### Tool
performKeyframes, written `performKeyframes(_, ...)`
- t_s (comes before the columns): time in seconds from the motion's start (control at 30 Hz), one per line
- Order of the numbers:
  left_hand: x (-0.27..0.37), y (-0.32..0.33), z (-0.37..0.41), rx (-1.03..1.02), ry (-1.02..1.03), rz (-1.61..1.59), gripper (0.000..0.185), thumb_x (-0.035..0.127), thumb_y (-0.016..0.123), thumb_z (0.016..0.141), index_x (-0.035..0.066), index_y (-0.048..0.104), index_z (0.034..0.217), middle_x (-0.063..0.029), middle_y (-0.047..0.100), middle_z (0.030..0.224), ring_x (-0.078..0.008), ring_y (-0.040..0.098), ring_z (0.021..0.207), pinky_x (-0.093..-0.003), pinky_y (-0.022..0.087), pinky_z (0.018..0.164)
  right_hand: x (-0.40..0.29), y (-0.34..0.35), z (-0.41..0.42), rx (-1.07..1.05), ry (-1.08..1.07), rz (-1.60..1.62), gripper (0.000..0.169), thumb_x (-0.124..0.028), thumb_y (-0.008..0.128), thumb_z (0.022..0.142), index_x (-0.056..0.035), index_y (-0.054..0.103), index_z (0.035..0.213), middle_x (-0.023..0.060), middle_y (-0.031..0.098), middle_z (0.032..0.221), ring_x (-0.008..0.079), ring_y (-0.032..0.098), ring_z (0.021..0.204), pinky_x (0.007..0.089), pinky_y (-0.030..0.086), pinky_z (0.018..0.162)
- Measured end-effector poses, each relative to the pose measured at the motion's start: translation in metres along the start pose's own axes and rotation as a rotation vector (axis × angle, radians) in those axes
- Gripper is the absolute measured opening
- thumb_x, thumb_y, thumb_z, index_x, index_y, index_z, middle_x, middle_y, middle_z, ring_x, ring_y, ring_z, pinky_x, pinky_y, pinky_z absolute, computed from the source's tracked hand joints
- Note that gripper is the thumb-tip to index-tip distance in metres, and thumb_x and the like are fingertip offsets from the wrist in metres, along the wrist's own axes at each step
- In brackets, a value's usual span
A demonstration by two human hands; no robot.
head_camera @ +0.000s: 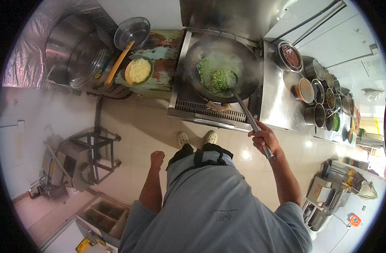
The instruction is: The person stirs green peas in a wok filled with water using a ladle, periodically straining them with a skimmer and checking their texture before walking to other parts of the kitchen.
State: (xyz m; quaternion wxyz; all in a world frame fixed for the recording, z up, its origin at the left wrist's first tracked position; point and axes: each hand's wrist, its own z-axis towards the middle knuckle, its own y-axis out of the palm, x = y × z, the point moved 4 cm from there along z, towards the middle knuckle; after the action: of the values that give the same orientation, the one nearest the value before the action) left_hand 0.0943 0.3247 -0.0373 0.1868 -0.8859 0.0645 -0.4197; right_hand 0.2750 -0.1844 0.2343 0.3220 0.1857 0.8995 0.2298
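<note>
My right hand [266,138] grips the metal handle of a ladle [248,115]. The ladle's bowl rests among chopped green vegetables [220,81] in a large dark wok [246,68] on the stove, and steam blurs part of the wok. My left hand [157,159] hangs beside my body, curled into a fist, with nothing visible in it. Left of the stove, a green-rimmed bowl [139,70] holds pale yellow, crumbly food. A folded cloth [219,107] lies on the stove's front grate, just below the wok.
On the left stands a strainer [132,33] with a wooden handle beside a large metal basin [80,60]. The steel counter [272,104] at right bears several metal pots and an orange-topped container [304,90]. A metal-framed stand [93,151] is on the floor at left.
</note>
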Motion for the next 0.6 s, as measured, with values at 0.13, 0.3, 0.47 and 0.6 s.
performKeyframes(0.13, 0.027, 0.002, 0.003, 0.105, -0.155, -0.145, 0.015, 0.015, 0.060, 0.078, 0.006, 0.060, 0.066, 0.0017, 0.050, 0.059, -0.0100, 0.043, 0.052, -0.0285, 0.037, 0.050, -0.011, 0.007, -0.021, 0.076, -0.063, -0.371, 0.071, 0.009, 0.044, 0.078, -0.0004, 0.025, 0.145, 0.0165, 0.064, 0.081, 0.0090, 0.045, 0.037, 0.0221, 0.037, 0.031)
performKeyframes(0.3, 0.012, 0.001, 0.004, 0.110, -0.174, -0.144, 0.015, 0.015, 0.060, 0.079, 0.007, 0.061, 0.068, 0.0018, 0.052, 0.061, -0.0098, 0.045, 0.052, -0.0289, 0.038, 0.048, -0.030, 0.008, -0.031, 0.235, -0.240, -0.978, 0.068, 0.001, 0.055, 0.081, -0.0002, 0.029, 0.144, 0.0156, 0.064, 0.074, 0.0164, 0.058, 0.048, 0.0300, 0.044, 0.039)
performKeyframes(0.47, -0.015, -0.002, 0.000, -0.027, -0.240, -0.101, 0.011, 0.017, 0.061, 0.084, 0.007, 0.063, 0.081, -0.0016, 0.060, 0.071, -0.0123, 0.054, 0.061, -0.0270, 0.042, 0.053, -0.051, 0.005, -0.021, 0.484, -0.491, -1.549, 0.049, 0.002, 0.048, 0.082, 0.0016, 0.041, 0.131, 0.0300, 0.060, 0.079, 0.0459, 0.062, 0.075, 0.0483, 0.050, 0.065)
performKeyframes(0.6, -0.024, 0.001, -0.005, 0.033, -0.311, -0.177, 0.012, 0.018, 0.061, 0.085, 0.007, 0.064, 0.083, -0.0026, 0.062, 0.072, -0.0121, 0.054, 0.059, -0.0264, 0.043, 0.052, -0.060, -0.009, -0.002, 0.581, -0.489, -1.709, 0.043, 0.003, 0.044, 0.083, 0.0005, 0.043, 0.126, 0.0323, 0.061, 0.086, 0.0488, 0.060, 0.085, 0.0541, 0.047, 0.071)
